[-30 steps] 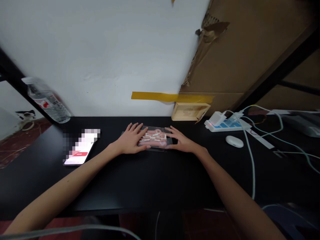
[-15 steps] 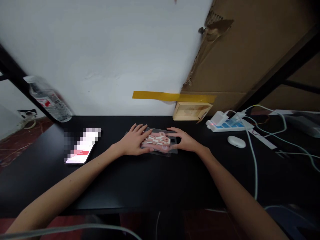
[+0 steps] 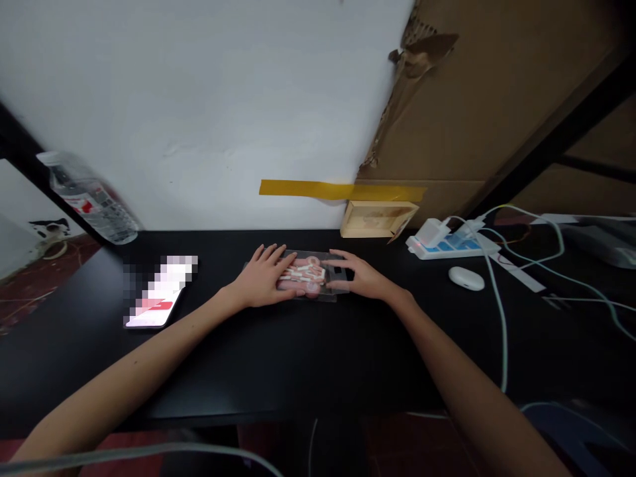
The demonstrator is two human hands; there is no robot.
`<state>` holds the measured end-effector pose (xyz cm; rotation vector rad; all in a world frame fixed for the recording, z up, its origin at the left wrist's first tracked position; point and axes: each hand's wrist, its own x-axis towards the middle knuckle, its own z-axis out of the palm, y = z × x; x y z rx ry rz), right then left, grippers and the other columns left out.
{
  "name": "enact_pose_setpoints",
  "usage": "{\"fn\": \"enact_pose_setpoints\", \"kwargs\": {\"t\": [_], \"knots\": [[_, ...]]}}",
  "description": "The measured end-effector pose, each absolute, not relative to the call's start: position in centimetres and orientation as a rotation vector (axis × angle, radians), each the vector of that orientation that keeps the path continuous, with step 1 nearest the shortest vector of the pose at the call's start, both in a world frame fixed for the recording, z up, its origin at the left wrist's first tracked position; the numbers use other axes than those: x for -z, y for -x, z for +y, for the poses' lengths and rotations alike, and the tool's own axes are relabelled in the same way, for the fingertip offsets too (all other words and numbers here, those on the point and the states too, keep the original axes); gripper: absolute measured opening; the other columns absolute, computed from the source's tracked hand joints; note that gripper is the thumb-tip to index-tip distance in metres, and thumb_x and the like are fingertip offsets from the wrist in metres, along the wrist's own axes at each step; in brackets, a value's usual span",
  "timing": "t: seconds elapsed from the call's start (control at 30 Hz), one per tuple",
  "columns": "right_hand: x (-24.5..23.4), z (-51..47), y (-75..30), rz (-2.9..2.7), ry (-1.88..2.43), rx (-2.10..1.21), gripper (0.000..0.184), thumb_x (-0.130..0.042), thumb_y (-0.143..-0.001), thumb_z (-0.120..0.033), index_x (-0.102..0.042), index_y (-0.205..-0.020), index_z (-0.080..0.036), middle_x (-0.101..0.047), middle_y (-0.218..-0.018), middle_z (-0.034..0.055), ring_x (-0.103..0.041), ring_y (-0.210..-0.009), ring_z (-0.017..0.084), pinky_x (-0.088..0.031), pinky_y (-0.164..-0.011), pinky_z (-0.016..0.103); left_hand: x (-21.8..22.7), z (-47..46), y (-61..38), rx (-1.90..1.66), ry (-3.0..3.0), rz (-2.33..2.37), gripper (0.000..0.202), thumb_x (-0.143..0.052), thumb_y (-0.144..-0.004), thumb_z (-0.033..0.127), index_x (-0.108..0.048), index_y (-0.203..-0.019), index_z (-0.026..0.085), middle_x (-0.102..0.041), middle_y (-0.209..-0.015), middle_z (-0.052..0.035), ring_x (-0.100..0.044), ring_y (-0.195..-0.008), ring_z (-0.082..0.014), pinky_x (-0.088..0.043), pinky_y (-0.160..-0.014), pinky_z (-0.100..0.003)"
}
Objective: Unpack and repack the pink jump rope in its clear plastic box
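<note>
A clear, glossy plastic packet (image 3: 305, 273) was noted near the back edge of the desk (image 3: 298, 361), its long axis roughly parallel to that edge. Its left end was covered by the left hand (image 3: 262, 278), fingers spread; its right end was bracketed by the right hand (image 3: 366, 277), thumb and fingers parted. Pink areas and short white bars were observed.

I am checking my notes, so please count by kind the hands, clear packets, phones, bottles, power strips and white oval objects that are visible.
Hands: 2 (left hand, right hand)
Clear packet: 1 (layers underneath unclear)
Phone: 1
Bottle: 1
Power strip: 1
White oval object: 1
Total: 7
</note>
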<state>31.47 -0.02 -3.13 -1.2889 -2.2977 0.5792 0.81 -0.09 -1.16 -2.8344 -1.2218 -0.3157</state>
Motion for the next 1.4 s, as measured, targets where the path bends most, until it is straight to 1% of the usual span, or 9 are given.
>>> {"fn": "enact_pose_setpoints", "kwargs": {"t": [0.13, 0.33, 0.5, 0.63, 0.77, 1.07, 1.17, 1.3, 1.4], "knots": [[3.3, 0.6, -33.5, -2.184, 1.302, -0.462, 0.040, -0.065, -0.090, -0.048, -0.069, -0.125, -0.030, -0.059, -0.140, 0.0110, -0.055, -0.131, 0.032, -0.040, -0.112, 0.058, 1.3, 0.6, -0.3, 0.315, 2.770, -1.307, 0.086, -0.043, -0.088, 0.077, -0.037, -0.152, 0.019, -0.037, -0.158, -0.0166, -0.031, -0.146, -0.0391, -0.020, -0.118, -0.057], [3.5, 0.4, -32.7, -2.150, 1.277, -0.421, 0.040, -0.062, -0.092, -0.048, -0.069, -0.125, -0.026, -0.066, -0.132, 0.0121, -0.060, -0.125, 0.030, -0.044, -0.110, 0.055, 1.5, 1.0, 0.1, 0.323, 2.717, -1.343, 0.086, -0.042, -0.088, 0.077, -0.038, -0.152, 0.020, -0.039, -0.157, -0.0154, -0.032, -0.145, -0.0390, -0.021, -0.118, -0.056], [2.5, -0.5, -31.1, -2.064, 1.185, -0.440, 0.047, -0.052, -0.098, -0.047, -0.057, -0.139, -0.025, -0.060, -0.141, 0.0111, -0.056, -0.130, 0.027, -0.041, -0.113, 0.051, 1.4, 0.8, 0.0, 0.298, 2.708, -1.348, 0.086, -0.042, -0.088, 0.077, -0.038, -0.152, 0.019, -0.038, -0.157, -0.0166, -0.033, -0.145, -0.0391, -0.020, -0.118, -0.056], [2.7, -0.7, -30.8, -2.157, 1.213, -0.440, 0.047, -0.055, -0.096, -0.048, -0.059, -0.138, -0.026, -0.059, -0.141, 0.0112, -0.054, -0.132, 0.027, -0.040, -0.114, 0.052, 1.4, 0.8, -0.1, 0.288, 2.712, -1.358, 0.087, -0.042, -0.088, 0.077, -0.036, -0.153, 0.018, -0.037, -0.157, -0.0173, -0.031, -0.146, -0.0388, -0.020, -0.118, -0.056], [3.4, -0.7, -30.6, -2.299, 1.308, -0.427, 0.050, -0.057, -0.094, -0.051, -0.061, -0.137, -0.026, -0.055, -0.146, 0.0126, -0.046, -0.140, 0.032, -0.036, -0.116, 0.057, 1.4, 0.8, -0.1, 0.296, 2.714, -1.353, 0.085, -0.043, -0.088, 0.076, -0.037, -0.152, 0.020, -0.038, -0.158, -0.0158, -0.032, -0.146, -0.0384, -0.020, -0.118, -0.056], [3.4, -1.4, -29.8, -2.415, 1.260, -0.451, 0.050, -0.046, -0.099, -0.053, -0.053, -0.145, -0.032, -0.045, -0.156, 0.0057, -0.033, -0.148, 0.032, -0.027, -0.119, 0.061, 1.6, 0.8, 0.0, 0.347, 2.738, -1.344, 0.088, -0.038, -0.088, 0.080, -0.038, -0.151, 0.018, -0.038, -0.157, -0.0187, -0.031, -0.145, -0.0411, -0.020, -0.118, -0.058], [3.6, -1.4, -30.0, -2.409, 1.257, -0.479, 0.050, -0.046, -0.099, -0.054, -0.050, -0.146, -0.037, -0.043, -0.158, 0.0018, -0.031, -0.149, 0.031, -0.026, -0.120, 0.061, 1.9, 0.9, 0.1, 0.378, 2.737, -1.332, 0.085, -0.041, -0.087, 0.079, -0.038, -0.151, 0.022, -0.038, -0.157, -0.0149, -0.031, -0.145, -0.0405, -0.020, -0.118, -0.058], [3.8, -1.0, -30.5, -2.363, 1.348, -0.484, 0.063, -0.050, -0.096, -0.060, -0.043, -0.152, -0.032, -0.039, -0.160, 0.0060, -0.028, -0.150, 0.031, -0.026, -0.122, 0.058, 1.9, 1.0, 0.2, 0.370, 2.733, -1.336, 0.085, -0.040, -0.088, 0.079, -0.037, -0.151, 0.022, -0.038, -0.157, -0.0143, -0.031, -0.145, -0.0398, -0.020, -0.118, -0.057], [3.6, -0.8, -30.9, -2.316, 1.438, -0.474, 0.069, -0.052, -0.093, -0.063, -0.043, -0.151, -0.026, -0.039, -0.160, 0.0103, -0.029, -0.150, 0.032, -0.026, -0.122, 0.057, 1.5, 0.9, 0.1, 0.345, 2.761, -1.308, 0.095, -0.039, -0.083, 0.086, -0.036, -0.152, 0.020, -0.038, -0.156, -0.0174, -0.031, -0.144, -0.0411, -0.019, -0.117, -0.059]]}}
